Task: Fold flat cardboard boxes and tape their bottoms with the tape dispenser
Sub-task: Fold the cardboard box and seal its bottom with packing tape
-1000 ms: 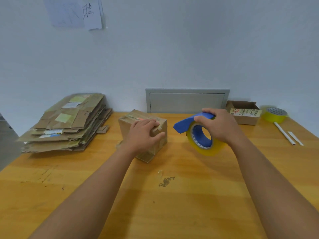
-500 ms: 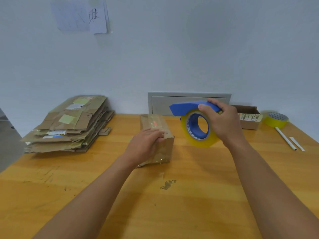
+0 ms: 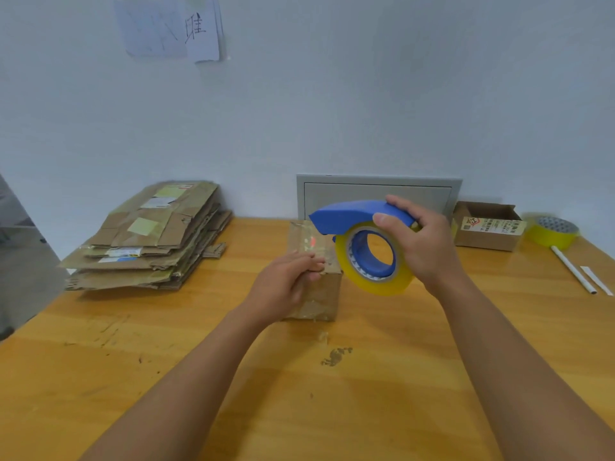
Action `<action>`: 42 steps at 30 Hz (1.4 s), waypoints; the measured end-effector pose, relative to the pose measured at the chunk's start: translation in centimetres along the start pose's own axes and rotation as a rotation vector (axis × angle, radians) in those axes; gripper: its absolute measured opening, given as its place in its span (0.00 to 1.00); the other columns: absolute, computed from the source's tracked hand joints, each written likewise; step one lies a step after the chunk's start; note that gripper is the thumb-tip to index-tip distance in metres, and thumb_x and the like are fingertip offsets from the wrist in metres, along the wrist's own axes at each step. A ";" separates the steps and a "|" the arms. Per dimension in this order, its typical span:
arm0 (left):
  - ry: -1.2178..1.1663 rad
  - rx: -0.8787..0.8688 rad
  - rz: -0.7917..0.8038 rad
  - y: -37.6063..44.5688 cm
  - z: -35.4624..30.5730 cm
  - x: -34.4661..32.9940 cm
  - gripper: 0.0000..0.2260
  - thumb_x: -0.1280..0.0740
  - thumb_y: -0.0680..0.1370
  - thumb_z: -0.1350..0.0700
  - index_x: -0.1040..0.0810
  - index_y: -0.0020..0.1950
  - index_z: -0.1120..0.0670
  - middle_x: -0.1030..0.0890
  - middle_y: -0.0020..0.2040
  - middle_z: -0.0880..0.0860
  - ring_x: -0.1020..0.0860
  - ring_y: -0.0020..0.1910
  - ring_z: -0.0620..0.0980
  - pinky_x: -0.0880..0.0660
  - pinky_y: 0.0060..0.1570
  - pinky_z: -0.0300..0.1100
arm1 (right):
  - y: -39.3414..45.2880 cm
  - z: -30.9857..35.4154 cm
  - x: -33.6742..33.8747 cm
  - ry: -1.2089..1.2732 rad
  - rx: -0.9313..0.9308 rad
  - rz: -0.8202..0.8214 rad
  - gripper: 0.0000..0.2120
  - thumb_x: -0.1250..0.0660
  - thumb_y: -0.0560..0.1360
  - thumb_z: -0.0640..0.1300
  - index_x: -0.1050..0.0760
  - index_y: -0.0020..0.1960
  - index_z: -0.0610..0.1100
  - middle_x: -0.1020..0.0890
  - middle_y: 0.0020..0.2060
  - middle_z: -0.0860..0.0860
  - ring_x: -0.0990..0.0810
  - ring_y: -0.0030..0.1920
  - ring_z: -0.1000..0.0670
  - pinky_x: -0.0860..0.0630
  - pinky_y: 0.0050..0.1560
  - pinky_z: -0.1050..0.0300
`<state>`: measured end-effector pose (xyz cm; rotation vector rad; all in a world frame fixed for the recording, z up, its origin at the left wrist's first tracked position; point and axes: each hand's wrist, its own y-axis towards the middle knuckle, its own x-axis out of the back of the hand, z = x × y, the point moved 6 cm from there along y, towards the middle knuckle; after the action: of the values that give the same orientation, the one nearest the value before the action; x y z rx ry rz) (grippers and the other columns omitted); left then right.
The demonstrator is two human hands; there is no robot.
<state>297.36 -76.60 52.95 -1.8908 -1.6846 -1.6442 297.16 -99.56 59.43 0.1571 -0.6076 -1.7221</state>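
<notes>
A small folded cardboard box (image 3: 316, 247) stands on the wooden table (image 3: 299, 394) in the middle. My left hand (image 3: 286, 284) grips its near left corner, fingers curled over the top edge. My right hand (image 3: 422, 247) holds the blue tape dispenser (image 3: 359, 214) with its yellow tape roll (image 3: 376, 281) in the air just right of the box, the blue nose pointing left over the box's far top. A stack of flat cardboard boxes (image 3: 149, 237) lies at the back left.
A small open cardboard box (image 3: 486, 227) and a spare yellow tape roll (image 3: 552, 231) sit at the back right, with a white stick (image 3: 572, 269) beside them. A grey panel (image 3: 376, 191) leans against the wall behind the box.
The box has been turned so its long side runs away from me. My right hand has lifted the dispenser up and brought it close to the box's right side.
</notes>
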 end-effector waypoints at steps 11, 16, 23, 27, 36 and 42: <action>-0.066 0.046 -0.064 -0.8 0.3 0.2 0.09 0.31 0.79 0.58 0.17 0.58 0.53 0.21 0.63 0.46 0.29 0.66 0.46 0.32 0.64 0.40 | 0.4 1.0 -1.6 0.151 0.017 0.095 0.15 0.29 0.77 0.48 0.24 0.63 0.57 0.20 0.55 0.60 0.21 0.51 0.64 0.25 0.47 0.71; -0.336 0.289 -0.010 -0.9 1.2 1.2 0.11 0.38 0.81 0.50 0.19 0.59 0.48 0.20 0.56 0.42 0.25 0.56 0.38 0.27 0.57 0.38 | 0.6 1.3 -2.9 0.106 0.010 0.262 0.16 0.31 0.78 0.49 0.25 0.64 0.60 0.21 0.58 0.61 0.21 0.54 0.63 0.25 0.51 0.70; -0.958 0.735 -0.030 2.0 2.4 3.3 0.18 0.47 0.85 0.43 0.20 0.58 0.49 0.14 0.48 0.49 0.17 0.53 0.47 0.26 0.54 0.42 | 0.9 1.8 -2.5 0.012 -0.032 0.425 0.20 0.36 0.71 0.62 0.28 0.63 0.70 0.21 0.54 0.70 0.20 0.55 0.61 0.25 0.52 0.67; -1.106 0.781 -0.019 2.2 2.3 2.8 0.10 0.39 0.83 0.53 0.18 0.53 0.52 0.14 0.43 0.49 0.19 0.45 0.45 0.25 0.44 0.37 | 0.8 1.9 -2.6 0.018 -0.027 0.437 0.20 0.36 0.71 0.62 0.28 0.63 0.70 0.21 0.54 0.69 0.19 0.53 0.56 0.24 0.52 0.64; -1.378 0.947 -0.114 0.8 2.8 2.6 0.07 0.33 0.77 0.66 0.21 0.55 0.64 0.15 0.41 0.56 0.18 0.35 0.45 0.22 0.34 0.35 | 0.8 1.5 -2.5 0.026 -0.009 0.429 0.19 0.33 0.74 0.62 0.28 0.64 0.71 0.22 0.58 0.66 0.19 0.55 0.54 0.25 0.53 0.62; -1.308 0.910 -0.033 0.1 2.9 3.6 0.09 0.34 0.79 0.66 0.21 0.58 0.63 0.15 0.42 0.55 0.19 0.34 0.44 0.21 0.35 0.35 | 1.0 1.3 -2.6 0.026 0.006 0.425 0.19 0.34 0.75 0.60 0.28 0.65 0.70 0.22 0.57 0.68 0.20 0.57 0.55 0.22 0.60 0.52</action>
<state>298.47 -72.40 54.49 -2.3250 -2.1125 0.6864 298.12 -96.83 60.39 0.0493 -0.5799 -1.3057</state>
